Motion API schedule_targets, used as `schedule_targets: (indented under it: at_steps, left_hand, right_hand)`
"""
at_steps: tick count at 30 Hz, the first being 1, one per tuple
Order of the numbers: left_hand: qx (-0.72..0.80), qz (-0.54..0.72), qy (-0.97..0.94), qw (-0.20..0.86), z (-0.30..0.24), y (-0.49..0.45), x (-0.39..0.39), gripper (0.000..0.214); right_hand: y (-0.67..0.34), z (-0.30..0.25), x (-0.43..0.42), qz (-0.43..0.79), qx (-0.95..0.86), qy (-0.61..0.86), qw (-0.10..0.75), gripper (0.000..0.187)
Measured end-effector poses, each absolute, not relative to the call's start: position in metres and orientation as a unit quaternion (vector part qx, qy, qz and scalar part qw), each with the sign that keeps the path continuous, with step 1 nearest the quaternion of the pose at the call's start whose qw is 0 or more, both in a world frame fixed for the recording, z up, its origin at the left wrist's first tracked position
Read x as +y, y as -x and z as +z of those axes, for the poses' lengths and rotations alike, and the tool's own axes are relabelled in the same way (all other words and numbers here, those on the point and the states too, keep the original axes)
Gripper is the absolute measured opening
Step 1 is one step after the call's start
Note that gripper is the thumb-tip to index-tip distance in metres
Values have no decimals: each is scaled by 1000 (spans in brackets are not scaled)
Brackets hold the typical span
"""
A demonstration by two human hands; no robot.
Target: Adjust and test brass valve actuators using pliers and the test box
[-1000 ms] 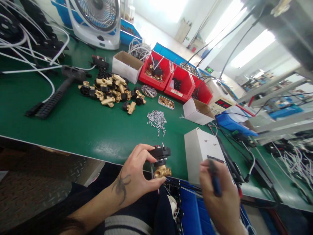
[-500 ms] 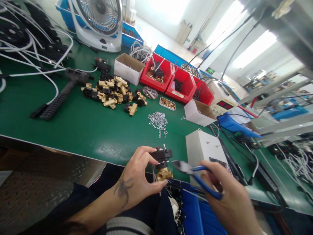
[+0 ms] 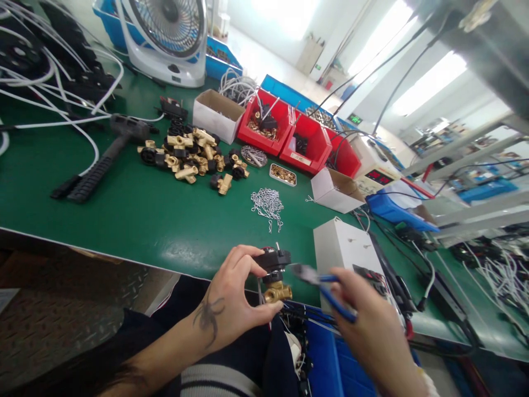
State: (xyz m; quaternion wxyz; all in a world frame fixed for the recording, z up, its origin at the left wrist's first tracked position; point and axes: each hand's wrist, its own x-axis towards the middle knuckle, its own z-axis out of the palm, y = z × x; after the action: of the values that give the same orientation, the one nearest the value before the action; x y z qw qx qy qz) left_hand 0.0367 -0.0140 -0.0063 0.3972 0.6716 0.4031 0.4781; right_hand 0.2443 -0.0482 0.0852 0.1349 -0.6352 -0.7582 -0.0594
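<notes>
My left hand (image 3: pixel 233 298) grips a brass valve (image 3: pixel 278 292) topped by a black actuator (image 3: pixel 273 259), at the front edge of the green bench. Its fingers lie on the black part and the thumb presses under the brass body. In my right hand (image 3: pixel 367 314) is a pair of blue-handled pliers (image 3: pixel 326 286), slightly blurred. The pliers' jaws point left and lie just right of the valve; whether they touch it I cannot tell. Beyond the hands is a small pile of silver cotter clips (image 3: pixel 268 205).
Brass valve bodies (image 3: pixel 196 157) are heaped behind, with a black hammer (image 3: pixel 107 157) to their left. Red bins (image 3: pixel 308 146), a tray of brass nuts (image 3: pixel 283 175) and a white carton (image 3: pixel 336 190) stand farther back. A white box (image 3: pixel 334 242) is close to my right hand.
My right hand has shifted a little to the left with the pliers, and the handles look closer together. My left hand and the valve have hardly moved.
</notes>
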Motion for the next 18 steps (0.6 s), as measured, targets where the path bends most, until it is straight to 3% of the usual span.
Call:
schedule_targets:
  at_steps: [3,8,13,16,18]
  left_hand:
    - [404,478,-674,393,-5,-37,-13,36]
    - [404,476,-670,400,-5,-37,-14,35]
    - [413,478,-669,393,-7,-37,-14,35]
    - [411,474,-670,396,-6,-37,-13,35]
    - [409,474,-672,395,-5,-37,-13,35]
  right_hand:
    - [-249,85,-49,-30,-791,608,65,22]
    - [-250,88,-51,-111,-708,661,223,9]
    - [-244,83,-46,-22,-795,602,75,23]
    - [-246,88,-46,-93,-736,643,188,13]
    - [-246,88,-46,-106,-729,647,199,11]
